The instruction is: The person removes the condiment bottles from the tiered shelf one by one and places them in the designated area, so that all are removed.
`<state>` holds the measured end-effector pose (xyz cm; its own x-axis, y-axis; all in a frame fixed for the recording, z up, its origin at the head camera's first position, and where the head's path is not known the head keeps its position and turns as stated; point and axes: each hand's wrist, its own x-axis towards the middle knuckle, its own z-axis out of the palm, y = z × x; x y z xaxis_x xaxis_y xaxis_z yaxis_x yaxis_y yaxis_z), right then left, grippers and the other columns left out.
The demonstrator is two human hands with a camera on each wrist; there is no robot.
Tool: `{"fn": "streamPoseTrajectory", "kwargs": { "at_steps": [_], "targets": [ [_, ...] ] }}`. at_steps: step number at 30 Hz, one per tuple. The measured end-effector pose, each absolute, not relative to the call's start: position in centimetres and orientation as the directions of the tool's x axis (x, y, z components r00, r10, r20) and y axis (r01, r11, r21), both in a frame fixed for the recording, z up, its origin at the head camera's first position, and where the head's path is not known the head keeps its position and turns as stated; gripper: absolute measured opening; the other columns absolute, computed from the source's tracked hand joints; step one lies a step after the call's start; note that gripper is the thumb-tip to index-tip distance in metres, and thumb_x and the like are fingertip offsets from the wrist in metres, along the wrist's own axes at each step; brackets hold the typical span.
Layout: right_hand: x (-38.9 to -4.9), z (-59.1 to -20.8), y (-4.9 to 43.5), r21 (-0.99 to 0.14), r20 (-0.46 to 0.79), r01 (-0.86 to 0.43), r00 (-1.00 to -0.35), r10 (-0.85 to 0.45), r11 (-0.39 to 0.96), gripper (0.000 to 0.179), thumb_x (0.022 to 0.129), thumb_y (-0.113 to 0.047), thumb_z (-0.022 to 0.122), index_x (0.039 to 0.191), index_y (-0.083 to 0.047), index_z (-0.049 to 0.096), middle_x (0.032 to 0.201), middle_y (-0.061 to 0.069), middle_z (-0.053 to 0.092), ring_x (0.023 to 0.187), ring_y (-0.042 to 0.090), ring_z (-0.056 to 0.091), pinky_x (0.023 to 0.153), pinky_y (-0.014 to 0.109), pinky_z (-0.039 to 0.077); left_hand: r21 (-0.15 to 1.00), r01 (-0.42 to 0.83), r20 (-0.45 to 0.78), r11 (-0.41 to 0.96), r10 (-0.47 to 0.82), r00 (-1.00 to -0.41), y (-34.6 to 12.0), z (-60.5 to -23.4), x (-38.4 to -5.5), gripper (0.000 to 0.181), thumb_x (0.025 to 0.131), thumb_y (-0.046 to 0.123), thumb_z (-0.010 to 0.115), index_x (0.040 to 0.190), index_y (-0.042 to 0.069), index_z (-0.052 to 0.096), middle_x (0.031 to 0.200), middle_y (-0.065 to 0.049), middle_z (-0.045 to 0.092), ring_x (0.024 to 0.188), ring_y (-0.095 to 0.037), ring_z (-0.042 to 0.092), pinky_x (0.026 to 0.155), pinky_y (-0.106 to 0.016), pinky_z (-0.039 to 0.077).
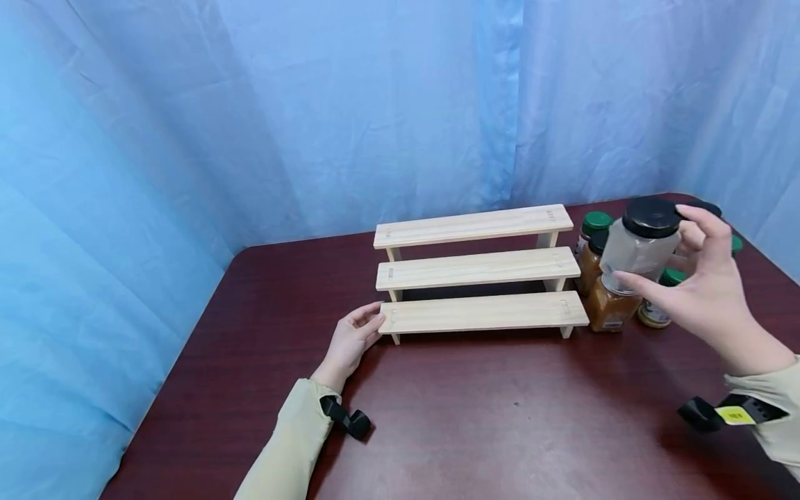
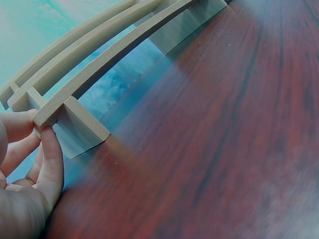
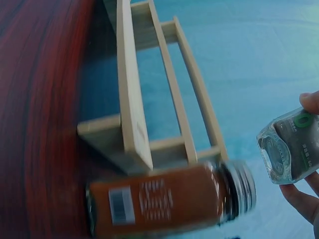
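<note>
A pale wooden three-step rack (image 1: 481, 312) stands on the table. My left hand (image 1: 350, 340) pinches the left end of its lowest board, thumb and fingers at the corner in the left wrist view. At the right, my right hand (image 1: 712, 292) grips a see-through jar (image 1: 639, 248) with a black lid, thumb on one side and fingers on the other. The jar is raised and overlaps the jars behind it in the head view. Its thick glass base and a printed side (image 3: 294, 144) show in the right wrist view.
Beside the rack's right end stand a jar of brown powder (image 1: 609, 309), a second brown jar (image 1: 589, 267), and green-lidded jars (image 1: 596, 222), partly hidden by my right hand and the held jar. Blue curtains (image 1: 375, 118) hang behind the dark red table (image 1: 475, 417).
</note>
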<state>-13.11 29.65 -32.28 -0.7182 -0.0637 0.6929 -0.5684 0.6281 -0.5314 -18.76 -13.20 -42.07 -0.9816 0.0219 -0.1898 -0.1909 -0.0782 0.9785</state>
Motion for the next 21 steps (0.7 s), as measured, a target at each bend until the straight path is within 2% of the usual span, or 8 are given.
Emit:
{"fn": "streamPoseTrajectory", "kwargs": {
  "at_steps": [4, 6, 8, 10, 13, 15, 18, 21],
  "targets": [
    [-12.6, -32.5, 30.9, -0.54, 0.661, -0.496, -0.75, -0.022, 0.68, 0.085, 0.079, -0.04, 0.069, 0.14, -0.003, 0.022, 0.119, -0.034, 0.039, 0.103, -0.021, 0.04, 0.094, 0.003, 0.031, 0.978, -0.191, -0.189, -0.081, 0.026, -0.982, -13.2, -42.0, -18.8, 0.039, 0.093, 0.001, 0.056, 0.131, -0.005, 0.051, 0.085, 0.004, 0.057, 0.072, -0.002, 0.058, 0.065, -0.015, 0.049],
    [-12.3, -32.7, 31.4, -0.558, 0.643, -0.463, -0.766, 0.006, 0.689, 0.082, 0.08, -0.032, 0.071, 0.141, -0.006, 0.022, 0.119, -0.035, 0.038, 0.103, -0.021, 0.039, 0.097, 0.005, 0.029, 0.979, -0.188, -0.186, -0.073, 0.029, -0.982, -13.2, -42.0, -18.8, 0.039, 0.093, 0.001, 0.056, 0.131, -0.005, 0.051, 0.085, 0.004, 0.057, 0.073, -0.003, 0.058, 0.065, -0.015, 0.049],
    [-12.1, -32.8, 32.0, -0.568, 0.635, -0.444, -0.772, 0.026, 0.694, 0.081, 0.08, -0.02, 0.073, 0.141, -0.006, 0.022, 0.119, -0.034, 0.038, 0.1, -0.02, 0.04, 0.09, 0.006, 0.036, 0.981, -0.184, -0.182, -0.064, 0.033, -0.983, -13.2, -42.0, -18.9, 0.039, 0.093, 0.002, 0.056, 0.131, -0.005, 0.051, 0.086, 0.003, 0.057, 0.073, -0.003, 0.059, 0.066, -0.016, 0.049],
    [-12.0, -32.9, 32.5, -0.583, 0.627, -0.412, -0.776, 0.066, 0.7, 0.082, 0.077, -0.008, 0.075, 0.142, -0.01, 0.024, 0.118, -0.036, 0.039, 0.095, -0.021, 0.041, 0.082, 0.003, 0.037, 0.982, -0.18, -0.178, -0.054, 0.036, -0.983, -13.2, -42.0, -18.9, 0.039, 0.093, 0.002, 0.056, 0.131, -0.005, 0.051, 0.087, 0.003, 0.057, 0.074, -0.003, 0.059, 0.066, -0.016, 0.049],
    [-11.9, -33.0, 33.2, -0.604, 0.621, -0.369, -0.774, 0.126, 0.707, 0.083, 0.077, -0.004, 0.074, 0.144, -0.015, 0.026, 0.119, -0.036, 0.04, 0.093, -0.023, 0.041, 0.08, 0.002, 0.038, 0.983, -0.175, -0.173, -0.048, 0.035, -0.984, -13.2, -41.9, -18.9, 0.038, 0.093, 0.003, 0.056, 0.131, -0.005, 0.052, 0.087, 0.003, 0.058, 0.075, -0.003, 0.059, 0.067, -0.016, 0.049],
    [-11.9, -33.4, 33.8, -0.623, 0.604, -0.323, -0.778, 0.175, 0.712, 0.086, 0.077, -0.003, 0.074, 0.145, -0.02, 0.025, 0.121, -0.036, 0.039, 0.096, -0.024, 0.039, 0.092, 0.003, 0.034, 0.984, -0.174, -0.173, -0.047, 0.031, -0.984, -13.2, -41.9, -18.9, 0.038, 0.094, 0.003, 0.056, 0.131, -0.004, 0.052, 0.087, 0.004, 0.058, 0.075, -0.003, 0.059, 0.066, -0.017, 0.049],
    [-12.6, -35.3, 36.0, -0.661, 0.569, -0.263, -0.786, 0.241, 0.703, 0.082, 0.079, -0.002, 0.073, 0.145, -0.024, 0.031, 0.128, -0.027, 0.044, 0.102, -0.023, 0.039, 0.099, 0.007, 0.032, 0.983, -0.175, -0.174, -0.049, 0.031, -0.984, -13.2, -41.9, -18.9, 0.038, 0.094, 0.002, 0.056, 0.131, -0.005, 0.052, 0.086, 0.004, 0.058, 0.074, -0.003, 0.058, 0.066, -0.017, 0.049],
    [-14.4, -39.3, 40.2, -0.673, 0.537, -0.175, -0.784, 0.311, 0.719, 0.078, 0.081, -0.006, 0.072, 0.144, -0.032, 0.035, 0.137, -0.015, 0.046, 0.11, -0.02, 0.04, 0.099, 0.007, 0.033, 0.983, -0.177, -0.175, -0.056, 0.033, -0.984, -13.2, -41.9, -18.8, 0.038, 0.094, 0.002, 0.055, 0.131, -0.005, 0.052, 0.087, 0.004, 0.058, 0.075, -0.003, 0.059, 0.067, -0.016, 0.049]
  ]
}}
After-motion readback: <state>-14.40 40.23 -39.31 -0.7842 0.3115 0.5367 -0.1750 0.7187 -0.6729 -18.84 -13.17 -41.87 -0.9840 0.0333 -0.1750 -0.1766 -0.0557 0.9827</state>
